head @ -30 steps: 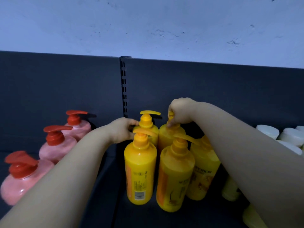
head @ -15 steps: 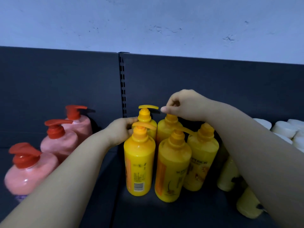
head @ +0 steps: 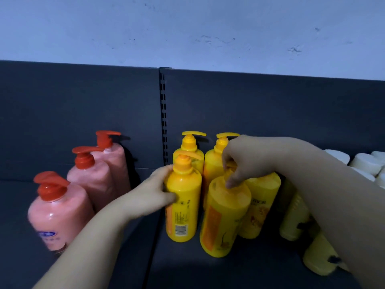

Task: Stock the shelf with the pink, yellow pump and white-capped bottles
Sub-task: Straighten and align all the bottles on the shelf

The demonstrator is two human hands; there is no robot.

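Five yellow pump bottles stand clustered at the middle of the dark shelf, just right of its slotted upright. The near-left yellow bottle shows a barcode label; the left hand wraps its upper left side, fingers closed on the shoulder. The near-middle yellow bottle tilts slightly, and the right hand covers its pump from above, fingers curled tight around the neck. Behind them two far yellow bottles stand against the back panel, pump spouts pointing right, and a fifth yellow bottle sits under the right forearm. All are smooth, glossy plastic cylinders with rounded shoulders.

To the left, well apart from the hands, three pink bottles with red pump heads run in a diagonal row from near to far; they look translucent with a milky pink fill. To the right, pale yellow white-capped bottles stand partly hidden by the right arm, and round white caps crowd the far right. A scuffed, pale wall rises above the shelf.
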